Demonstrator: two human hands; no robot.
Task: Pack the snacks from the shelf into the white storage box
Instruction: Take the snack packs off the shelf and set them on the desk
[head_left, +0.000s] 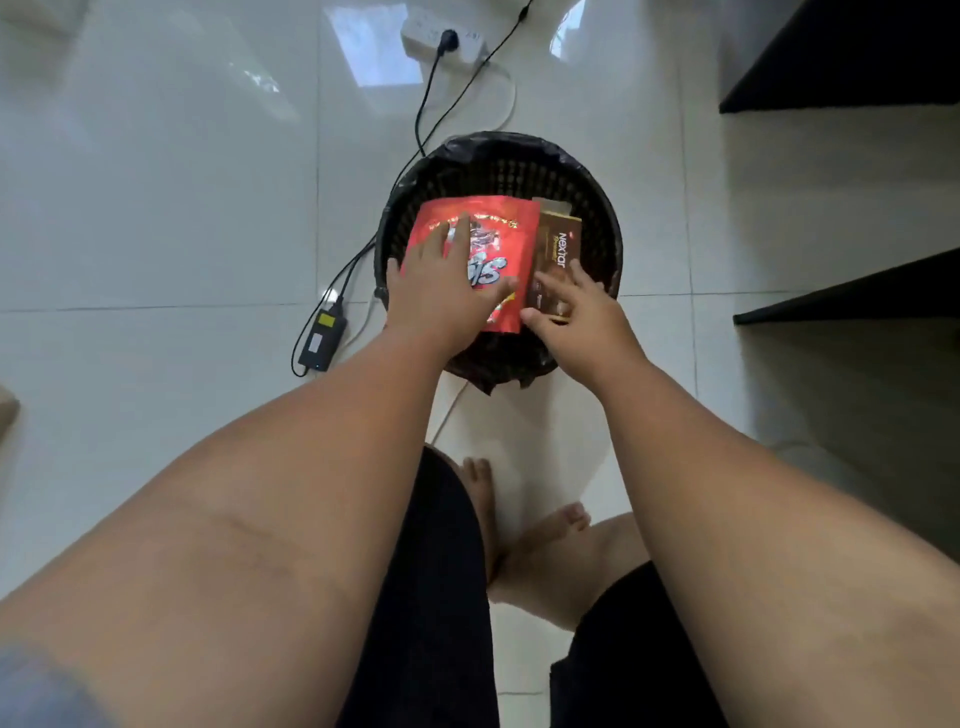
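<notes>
A red snack bag (493, 234) lies across the mouth of a round black basket (597, 208) lined with a black bag. My left hand (441, 291) rests flat on the red bag with its fingers spread. Right beside the bag sits a brown Nextar snack box (557, 249), standing on end inside the basket. My right hand (576, 312) holds the box's lower end, thumb at its left corner and fingers over its face. No white storage box shows in this view.
Black shelf boards (852, 291) jut in from the right, another (831, 62) above. A white power strip (447, 39), black cables and a black power adapter (323, 338) lie on the white tiled floor left of the basket. My bare feet (519, 525) stand just behind the basket.
</notes>
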